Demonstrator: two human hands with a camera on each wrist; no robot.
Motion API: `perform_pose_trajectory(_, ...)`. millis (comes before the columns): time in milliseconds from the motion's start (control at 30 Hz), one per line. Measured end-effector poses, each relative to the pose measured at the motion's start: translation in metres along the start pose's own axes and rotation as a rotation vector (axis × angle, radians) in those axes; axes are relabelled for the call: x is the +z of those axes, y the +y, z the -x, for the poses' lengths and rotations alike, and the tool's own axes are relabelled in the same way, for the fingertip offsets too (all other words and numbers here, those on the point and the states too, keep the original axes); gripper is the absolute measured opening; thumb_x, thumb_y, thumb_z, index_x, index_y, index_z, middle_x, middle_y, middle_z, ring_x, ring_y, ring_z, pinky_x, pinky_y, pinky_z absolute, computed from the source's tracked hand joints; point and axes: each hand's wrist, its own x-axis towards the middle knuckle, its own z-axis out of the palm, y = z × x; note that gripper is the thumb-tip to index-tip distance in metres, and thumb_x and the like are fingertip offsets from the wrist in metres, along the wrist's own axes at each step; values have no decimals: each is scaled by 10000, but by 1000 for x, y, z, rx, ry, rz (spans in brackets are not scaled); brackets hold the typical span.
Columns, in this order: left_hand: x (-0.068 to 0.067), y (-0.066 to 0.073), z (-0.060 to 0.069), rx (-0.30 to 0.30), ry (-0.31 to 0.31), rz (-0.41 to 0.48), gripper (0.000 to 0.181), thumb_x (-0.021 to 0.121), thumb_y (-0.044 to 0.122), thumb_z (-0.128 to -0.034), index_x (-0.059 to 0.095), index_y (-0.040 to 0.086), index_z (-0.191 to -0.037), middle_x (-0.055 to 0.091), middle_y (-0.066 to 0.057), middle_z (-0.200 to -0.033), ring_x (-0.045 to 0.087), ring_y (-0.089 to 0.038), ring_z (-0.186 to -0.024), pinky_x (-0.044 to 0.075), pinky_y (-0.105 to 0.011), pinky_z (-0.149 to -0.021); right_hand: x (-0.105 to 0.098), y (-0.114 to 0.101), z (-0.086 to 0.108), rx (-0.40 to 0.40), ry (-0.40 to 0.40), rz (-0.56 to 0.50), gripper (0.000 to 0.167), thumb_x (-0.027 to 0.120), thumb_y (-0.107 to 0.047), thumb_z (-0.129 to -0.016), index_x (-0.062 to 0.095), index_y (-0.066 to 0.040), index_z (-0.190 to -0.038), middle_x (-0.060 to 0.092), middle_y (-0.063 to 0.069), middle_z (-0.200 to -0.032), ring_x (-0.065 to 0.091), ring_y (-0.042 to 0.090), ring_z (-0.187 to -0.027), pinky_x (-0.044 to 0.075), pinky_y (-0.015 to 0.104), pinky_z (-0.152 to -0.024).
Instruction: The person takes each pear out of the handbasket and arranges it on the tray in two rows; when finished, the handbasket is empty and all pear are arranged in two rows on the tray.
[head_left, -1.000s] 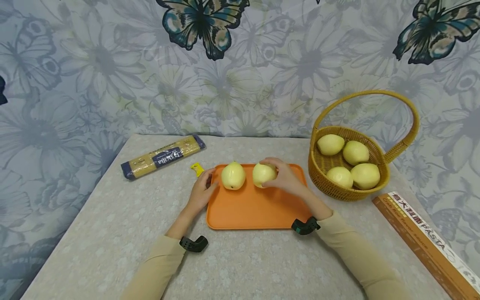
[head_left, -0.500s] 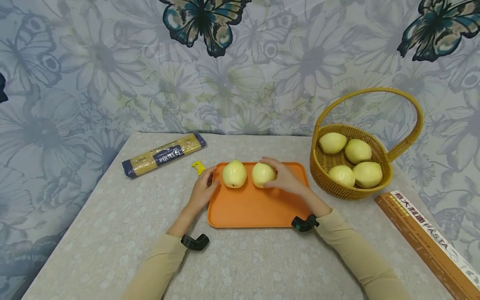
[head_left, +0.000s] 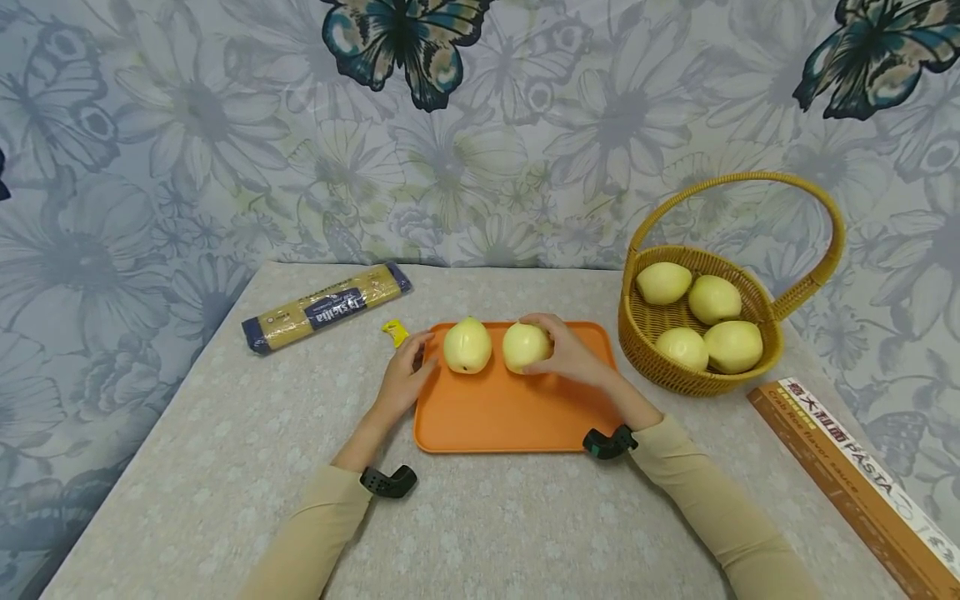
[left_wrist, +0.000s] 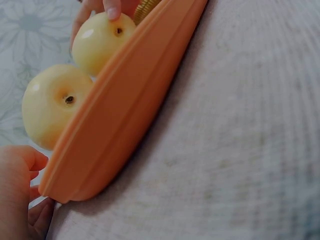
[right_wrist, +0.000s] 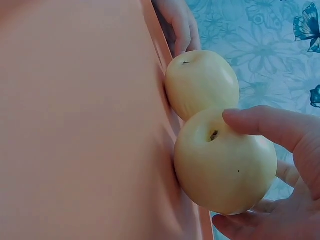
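Observation:
On the orange tray [head_left: 517,417], two pale yellow pears sit side by side near the far edge. My right hand [head_left: 566,358] holds the right pear [head_left: 522,348], with thumb and fingers curved round it; in the right wrist view the thumb lies over that pear [right_wrist: 225,165] near its dark hollow. The left pear [head_left: 467,346] stands free of both hands. My left hand [head_left: 403,379] is at the tray's left rim, its thumb and fingers pinching the edge, as the left wrist view shows the hand [left_wrist: 20,185] at the tray corner.
A wicker basket [head_left: 637,350] with several pears and a tall handle stands to the right. A long pasta box [head_left: 847,475] lies at the right edge. Behind the left hand are a small yellow item [head_left: 395,332] and a spaghetti packet [head_left: 327,308]. Patterned cloth [head_left: 480,192] hangs behind.
The head view has shifted slightly. Both hands, the pears and the tray keep the same places relative to one another.

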Motion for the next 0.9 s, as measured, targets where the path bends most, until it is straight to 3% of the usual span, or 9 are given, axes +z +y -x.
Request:
perform_pose_trajectory(400,-1,-1,1,-5,-8,0,397,554,162,-965,512,16,-1332,427,-170,-1448,507,-344,-1238,453,-485,-1019,-3,-1,2,-39,-22,17,774,837,-101,-703,451,-90,-1373,406,128,-1431,409,317,-1270,355,530,-1052)
perform_pose_trajectory(900,0,1,1,1,9,-16,383,561,142,-955,532,12,-1314,446,-175,-1431,517,-346,-1195,452,-483,-993,-3,-5,3,-30,-53,42,759,808,-120,-743,435,-102,-1403,295,165,-1500,329,364,-1358,338,588,-1072)
